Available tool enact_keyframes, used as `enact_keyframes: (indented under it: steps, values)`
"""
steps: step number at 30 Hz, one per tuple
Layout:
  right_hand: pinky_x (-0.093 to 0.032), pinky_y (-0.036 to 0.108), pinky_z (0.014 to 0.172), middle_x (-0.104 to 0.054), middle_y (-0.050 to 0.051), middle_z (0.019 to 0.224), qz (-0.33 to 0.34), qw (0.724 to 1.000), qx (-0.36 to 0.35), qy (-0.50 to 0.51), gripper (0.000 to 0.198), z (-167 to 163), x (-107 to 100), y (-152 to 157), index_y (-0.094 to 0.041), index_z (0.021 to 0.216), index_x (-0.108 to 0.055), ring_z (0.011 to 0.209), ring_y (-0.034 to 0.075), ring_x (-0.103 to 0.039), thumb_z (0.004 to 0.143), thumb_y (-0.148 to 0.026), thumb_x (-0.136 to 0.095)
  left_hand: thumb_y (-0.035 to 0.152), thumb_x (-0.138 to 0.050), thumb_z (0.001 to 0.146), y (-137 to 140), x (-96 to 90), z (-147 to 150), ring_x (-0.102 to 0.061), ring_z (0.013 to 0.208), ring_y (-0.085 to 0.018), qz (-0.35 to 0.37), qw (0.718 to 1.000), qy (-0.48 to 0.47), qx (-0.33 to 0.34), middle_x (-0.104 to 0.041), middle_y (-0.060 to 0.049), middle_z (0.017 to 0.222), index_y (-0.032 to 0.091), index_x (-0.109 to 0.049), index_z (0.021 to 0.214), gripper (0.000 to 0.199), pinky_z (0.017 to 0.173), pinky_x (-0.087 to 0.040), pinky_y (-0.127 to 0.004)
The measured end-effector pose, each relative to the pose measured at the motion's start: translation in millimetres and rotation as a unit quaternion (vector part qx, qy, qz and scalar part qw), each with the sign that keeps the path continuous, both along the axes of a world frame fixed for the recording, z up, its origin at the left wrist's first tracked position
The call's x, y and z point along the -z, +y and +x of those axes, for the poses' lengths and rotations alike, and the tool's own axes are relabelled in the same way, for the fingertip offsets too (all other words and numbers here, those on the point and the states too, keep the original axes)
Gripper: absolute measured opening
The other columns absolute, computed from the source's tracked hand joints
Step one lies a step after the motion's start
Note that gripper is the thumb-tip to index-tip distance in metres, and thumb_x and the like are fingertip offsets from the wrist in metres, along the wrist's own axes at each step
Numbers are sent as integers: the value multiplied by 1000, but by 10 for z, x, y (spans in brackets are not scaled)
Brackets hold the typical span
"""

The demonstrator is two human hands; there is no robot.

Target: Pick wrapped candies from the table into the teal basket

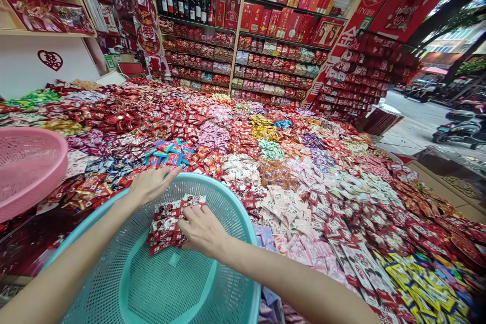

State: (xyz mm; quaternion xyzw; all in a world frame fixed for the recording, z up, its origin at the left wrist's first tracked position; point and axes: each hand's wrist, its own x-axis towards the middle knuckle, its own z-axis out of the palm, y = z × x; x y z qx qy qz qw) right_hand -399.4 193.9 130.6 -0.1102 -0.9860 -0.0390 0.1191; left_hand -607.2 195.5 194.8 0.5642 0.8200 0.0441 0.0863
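In the head view, a turquoise plastic basket point(172, 281) with perforated walls stands in front of me. A small pile of red-and-white candy packets point(163, 227) lies in it, toward its far side. My right hand point(204, 230) reaches into the basket with its fingers curled against packets at the right of this pile; its fingertips are partly hidden. Over the basket's far left rim, my left hand point(152, 185) is open, its fingers stretched forward and holding nothing. Just beyond its fingertips are blue candy packets point(169, 153) among the heaped sweets.
A pink basket point(56, 162) stands at the left. Heaps of wrapped sweets in many colours point(288, 207) spread around and beyond the turquoise basket. Shelves point(237, 25) with bottles, red boxes and bagged goods rise behind. At the right, a scooter point(457, 127) stands outside on the street.
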Motion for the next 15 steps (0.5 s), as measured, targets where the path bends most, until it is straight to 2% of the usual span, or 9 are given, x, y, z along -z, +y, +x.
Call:
enact_keyframes:
  steps: [3,5,11,15]
  values:
    - [-41,33,71,-55,7,96,26,999,-29,-13,7,7,92,-42,-15,94,-56,86,20,-50,91,-22,-57,79,-4,77,2,3,3,-63,101,-40,0,1000,1,-1,-71,-17,100,24,-66,118,92,85,-43,-46]
    - [-40,33,70,-55,7,95,28,999,-28,-15,5,-3,136,-30,-15,93,-56,87,20,-49,93,-16,-51,79,-4,77,2,6,4,-63,101,-40,1,1000,1,-1,-71,-16,100,24,-66,117,92,84,-43,-46]
    - [-40,33,69,-56,7,92,10,1000,11,-22,8,-50,173,57,-16,91,-57,85,20,-50,94,-19,-50,79,-3,76,-1,5,-14,-62,103,-42,-2,1000,-1,-9,-70,-18,105,24,-66,118,93,85,-43,-49]
    - [-40,33,69,-56,7,92,11,1000,16,-14,7,-67,200,43,-16,91,-57,85,20,-50,93,-19,-52,79,-3,76,-12,12,-17,-61,104,-42,-3,1000,-2,-8,-70,-19,105,21,-68,111,93,86,-42,-49]
